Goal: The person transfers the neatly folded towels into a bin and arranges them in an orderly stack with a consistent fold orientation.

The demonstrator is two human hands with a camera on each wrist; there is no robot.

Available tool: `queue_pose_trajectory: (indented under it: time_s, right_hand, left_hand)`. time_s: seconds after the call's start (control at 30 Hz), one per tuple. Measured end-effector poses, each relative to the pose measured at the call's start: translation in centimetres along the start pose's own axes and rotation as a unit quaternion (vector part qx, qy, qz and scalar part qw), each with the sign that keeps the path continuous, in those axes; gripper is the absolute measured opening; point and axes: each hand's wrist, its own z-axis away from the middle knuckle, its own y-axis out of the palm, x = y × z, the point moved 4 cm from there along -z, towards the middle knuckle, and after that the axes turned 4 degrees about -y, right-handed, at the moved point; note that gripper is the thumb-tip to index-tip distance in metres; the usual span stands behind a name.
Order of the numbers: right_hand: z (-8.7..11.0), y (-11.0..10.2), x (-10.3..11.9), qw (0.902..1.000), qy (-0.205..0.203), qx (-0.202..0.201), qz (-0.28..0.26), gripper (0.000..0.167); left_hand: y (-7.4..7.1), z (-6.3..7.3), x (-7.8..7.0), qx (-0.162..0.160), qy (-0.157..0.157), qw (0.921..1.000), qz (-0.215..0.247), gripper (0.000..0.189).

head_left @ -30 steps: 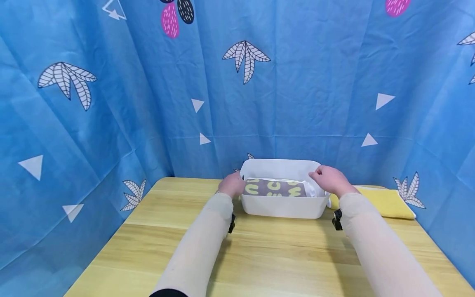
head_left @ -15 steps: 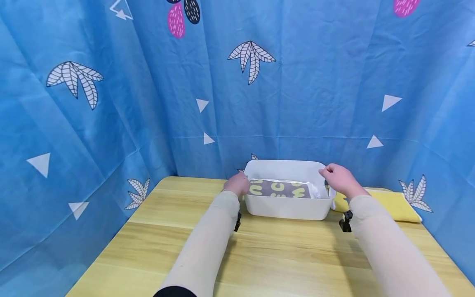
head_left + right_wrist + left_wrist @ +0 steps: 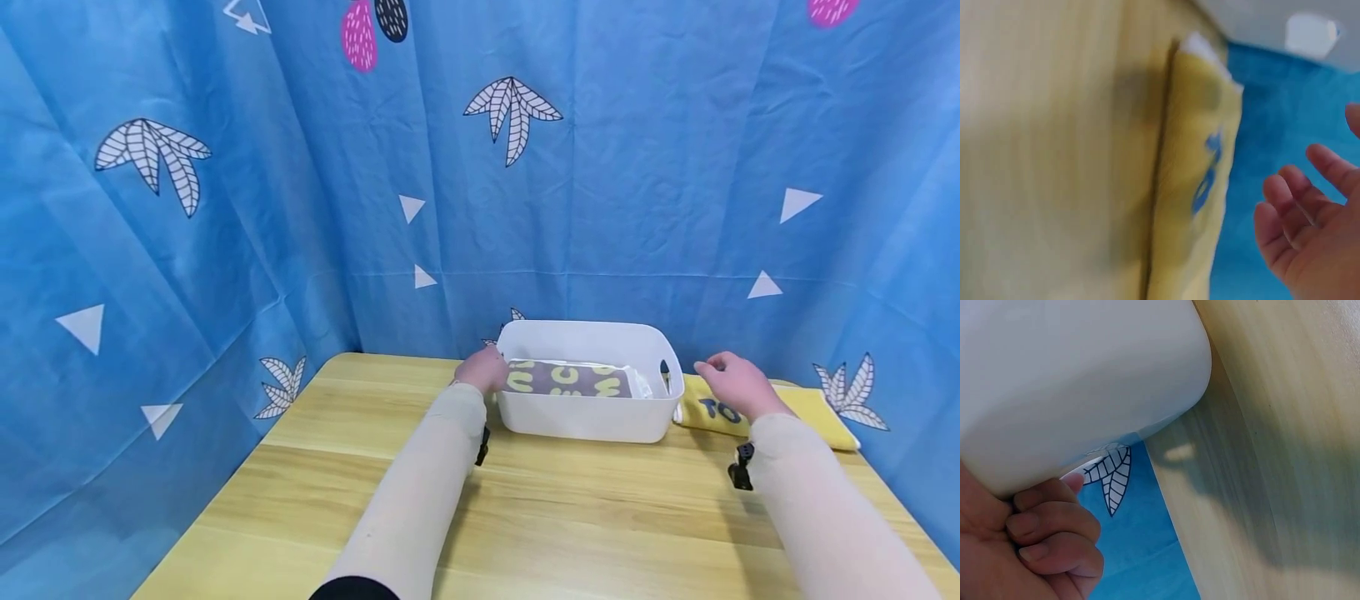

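A white plastic bin (image 3: pixel 585 423) stands at the back of the table, holding a flat grey package (image 3: pixel 566 381) with yellow letters and a clear plastic edge. My left hand (image 3: pixel 483 369) grips the bin's left end. The left wrist view has that hand's fingers (image 3: pixel 1063 522) curled in at the bin's wall. Off to the right of the bin, my right hand (image 3: pixel 738 385) holds nothing and hovers over a folded yellow towel (image 3: pixel 817 414) with blue letters. The right wrist view shows its fingers (image 3: pixel 1300 206) loosely bent and apart from the towel.
The wooden table (image 3: pixel 570 517) runs back to a blue patterned curtain (image 3: pixel 637 192), which surrounds its far side and both flanks. An oval handle hole (image 3: pixel 664 375) pierces the bin's right end, beside the towel.
My right hand has left the bin's right end and moved right, over the yellow towel. My left hand stays at the bin. The head view has shifted slightly.
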Motion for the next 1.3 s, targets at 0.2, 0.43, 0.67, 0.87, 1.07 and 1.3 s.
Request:
queue_pose_trajectory:
  time_s: [0.2, 0.43, 0.67, 0.87, 1.07, 1.3]
  right_hand:
    - [0.4, 0.0, -2.4, 0.9987, -0.007, 0.025, 0.043, 0.086]
    - [1.1, -0.3, -3.6, 0.9952, 0.014, 0.046, 0.085, 0.091]
    - [1.2, -0.6, -4.4, 0.9910, 0.035, 0.085, 0.097, 0.100]
    - [0.8, 0.0, -5.4, 0.9880, 0.019, 0.108, 0.108, 0.104]
    - [0.8, 0.5, -6.3, 0.9862, 0.057, 0.128, 0.088, 0.113]
    - [0.9, 1.2, -6.4, 0.9787, 0.088, 0.170, 0.074, 0.117]
  left_hand:
    - [0.0, -0.1, -0.1, 0.000, -0.004, 1.0000, 0.007, 0.030]
    - [0.1, -0.1, -0.1, 0.001, -0.008, 0.9999, 0.015, 0.046]
    - [0.2, -0.1, -0.3, 0.004, -0.006, 0.9997, 0.022, 0.051]
    - [0.0, 0.0, -0.4, 0.001, -0.002, 0.9996, 0.028, 0.052]
    - [-0.1, 0.2, -0.5, 0.003, -0.004, 0.9995, 0.031, 0.051]
    - [0.1, 0.1, -0.4, 0.011, -0.008, 0.9989, 0.044, 0.046]
